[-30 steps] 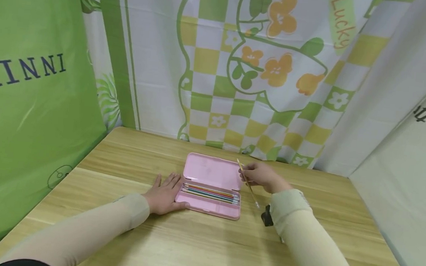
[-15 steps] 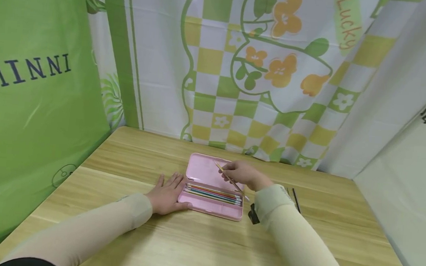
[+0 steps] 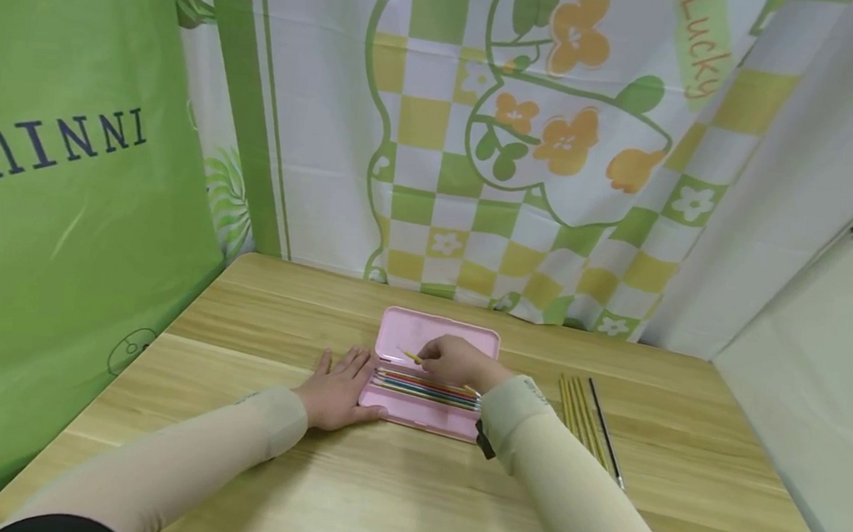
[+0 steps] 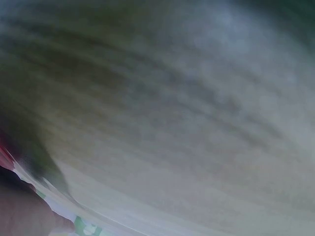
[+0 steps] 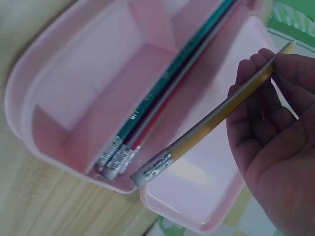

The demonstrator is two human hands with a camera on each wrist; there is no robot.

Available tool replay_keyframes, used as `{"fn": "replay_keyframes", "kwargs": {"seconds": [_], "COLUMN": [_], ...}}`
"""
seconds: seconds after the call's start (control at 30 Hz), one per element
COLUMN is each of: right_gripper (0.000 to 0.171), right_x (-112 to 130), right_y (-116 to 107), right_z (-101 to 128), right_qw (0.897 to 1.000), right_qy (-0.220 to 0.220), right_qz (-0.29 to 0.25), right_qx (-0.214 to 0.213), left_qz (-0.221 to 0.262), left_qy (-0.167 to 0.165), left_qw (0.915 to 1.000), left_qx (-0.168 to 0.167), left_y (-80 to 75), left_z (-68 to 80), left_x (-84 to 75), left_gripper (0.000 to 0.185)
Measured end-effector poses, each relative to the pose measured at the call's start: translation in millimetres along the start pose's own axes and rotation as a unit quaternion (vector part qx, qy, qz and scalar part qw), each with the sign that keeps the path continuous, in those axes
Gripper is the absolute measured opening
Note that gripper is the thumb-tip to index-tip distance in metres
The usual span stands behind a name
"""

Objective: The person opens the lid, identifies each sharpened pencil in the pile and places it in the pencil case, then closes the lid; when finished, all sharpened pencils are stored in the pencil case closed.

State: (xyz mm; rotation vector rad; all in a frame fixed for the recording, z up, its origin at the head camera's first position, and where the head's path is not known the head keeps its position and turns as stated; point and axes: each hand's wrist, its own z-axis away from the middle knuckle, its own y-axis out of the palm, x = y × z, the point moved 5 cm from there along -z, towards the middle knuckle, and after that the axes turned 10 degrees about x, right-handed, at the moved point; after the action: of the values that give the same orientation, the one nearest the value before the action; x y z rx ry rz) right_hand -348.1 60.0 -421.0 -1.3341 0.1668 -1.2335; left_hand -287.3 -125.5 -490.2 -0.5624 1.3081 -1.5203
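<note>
An open pink pencil case [image 3: 415,411] lies on the wooden table [image 3: 408,498], with several coloured pencils [image 3: 424,387] in its tray. My right hand [image 3: 452,360] pinches a yellow pencil [image 3: 412,356] just above the tray and lid [image 3: 436,334]. In the right wrist view the yellow pencil [image 5: 216,118] slants over the pink case [image 5: 98,113], its metal end by the other pencils [image 5: 162,98]. My left hand [image 3: 334,388] lies flat on the table with straight fingers, touching the case's left end. The left wrist view is a blur of table.
Several yellow pencils [image 3: 576,411] and one dark pencil [image 3: 604,434] lie in a row on the table right of the case. Green fabric [image 3: 64,187] walls the left side, a patterned curtain [image 3: 519,140] the back, a pale panel [image 3: 826,347] the right.
My right hand carried the yellow pencil leftward from beside the case to over its tray and lowered it. The loose pencils on the right came into view. The left hand stayed put.
</note>
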Motion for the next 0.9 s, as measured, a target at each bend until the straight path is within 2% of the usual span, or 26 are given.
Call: {"fn": "replay_keyframes", "kwargs": {"seconds": [0.13,0.33,0.57,0.7,0.83,0.9], "right_gripper": [0.020,0.018,0.020,0.019,0.023,0.027], "right_x": [0,-1,-15,-26,-43,-55], "right_y": [8,12,6,-7,-23,-33], "right_z": [-3,1,11,21,34,43], "right_qw": [0.999,0.998,0.998,0.997,0.994,0.988], "right_qy": [-0.002,0.006,0.032,0.027,0.030,0.048], "right_qz": [0.042,0.058,0.034,0.026,-0.029,-0.061], "right_qx": [0.004,0.003,-0.036,-0.073,-0.102,-0.134], "left_qz": [-0.005,-0.004,-0.004,0.000,0.010,0.012], "left_qy": [0.002,0.003,0.001,0.000,-0.001,0.000], "left_qw": [1.0000,0.9999,1.0000,1.0000,0.9999,0.9999], "left_qx": [-0.004,-0.010,-0.006,-0.007,-0.011,-0.012], "left_y": [-0.9,-1.3,2.7,4.1,4.2,3.8], "left_z": [-0.1,-1.5,-3.1,-1.6,-0.3,-0.4], "left_x": [-0.6,-1.6,1.9,3.9,4.2,3.4], "left_gripper": [0.101,0.099,0.102,0.101,0.100,0.100]}}
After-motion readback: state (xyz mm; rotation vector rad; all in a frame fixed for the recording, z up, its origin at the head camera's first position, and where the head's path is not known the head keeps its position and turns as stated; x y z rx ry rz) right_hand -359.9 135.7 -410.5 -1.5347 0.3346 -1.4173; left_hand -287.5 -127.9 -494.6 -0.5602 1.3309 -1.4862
